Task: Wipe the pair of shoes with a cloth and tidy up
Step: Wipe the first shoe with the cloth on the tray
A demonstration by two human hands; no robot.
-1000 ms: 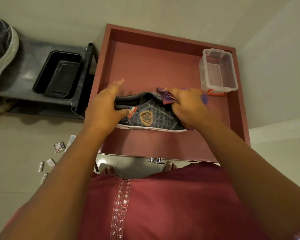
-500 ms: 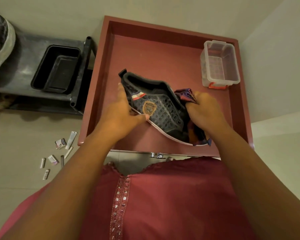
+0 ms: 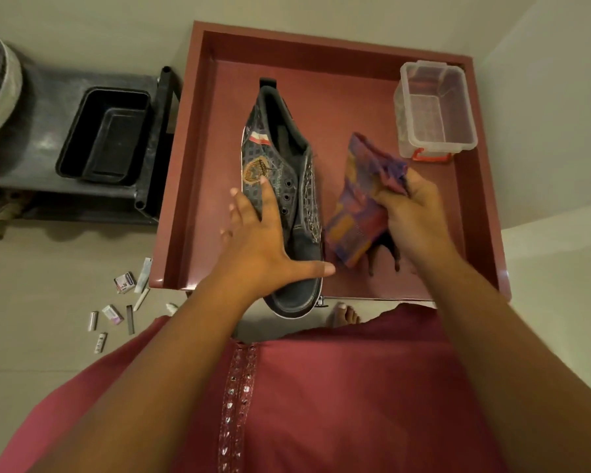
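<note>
One shoe of the pair is in view, and it lies on the biggest thing here, a dark red tray-like surface (image 3: 321,73) with a raised rim. A grey shelf (image 3: 41,107) stands beside the surface's left edge and carries a black tub (image 3: 106,134); whether the pale-soled shape at the picture's far left is the second shoe cannot be told.

The shoe (image 3: 280,158) lies sole down near the middle of the surface, heel toward the far edge and toe poking out over the near edge, probably so its whole upper faces the person for wiping. A clear plastic box (image 3: 437,107) with a red clip sits in the far right corner, well apart from the shoe.

The left hand (image 3: 256,240) rests flat on the forepart of the shoe, fingers straight and spread, apparently steadying it; that grip is apart. The right hand (image 3: 413,216) has its grip clamped on the bunched, multicoloured cloth (image 3: 362,203), held just beside the shoe's right side and seemingly ready to rub.

Small packets and tubes (image 3: 123,298) lie scattered on the floor off the near left corner.
</note>
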